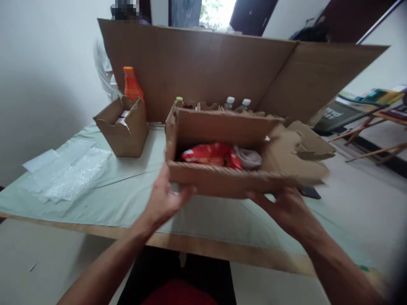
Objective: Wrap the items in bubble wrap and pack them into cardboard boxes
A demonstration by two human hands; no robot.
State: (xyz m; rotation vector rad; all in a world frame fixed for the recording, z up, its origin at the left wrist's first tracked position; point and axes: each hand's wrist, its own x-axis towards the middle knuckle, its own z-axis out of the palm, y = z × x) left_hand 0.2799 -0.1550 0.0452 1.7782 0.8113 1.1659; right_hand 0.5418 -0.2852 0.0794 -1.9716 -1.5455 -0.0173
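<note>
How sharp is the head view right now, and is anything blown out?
Head view: motion blur smears the left hand, the right hand and the cardboard box at them; the red packet inside is soft; the window at top is blown out white; lighting on the table is even, without hard shadows.

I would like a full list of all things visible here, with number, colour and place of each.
open cardboard box: one, brown, table middle, between both hands
red packet: one, red, inside that box
grey bundle: one, grey-white, beside the packet
small cardboard box: one, brown, table left
orange bottle: one, orange, behind the small box
white-capped bottles: two, clear, behind the open box
large cardboard sheet: one, brown, standing at back
bubble wrap: several sheets, clear, table left
table cover: one, pale green, over table
dark flat object: one, black, below right flap
left hand: one, at box's front left
right hand: one, under box's front right
</note>
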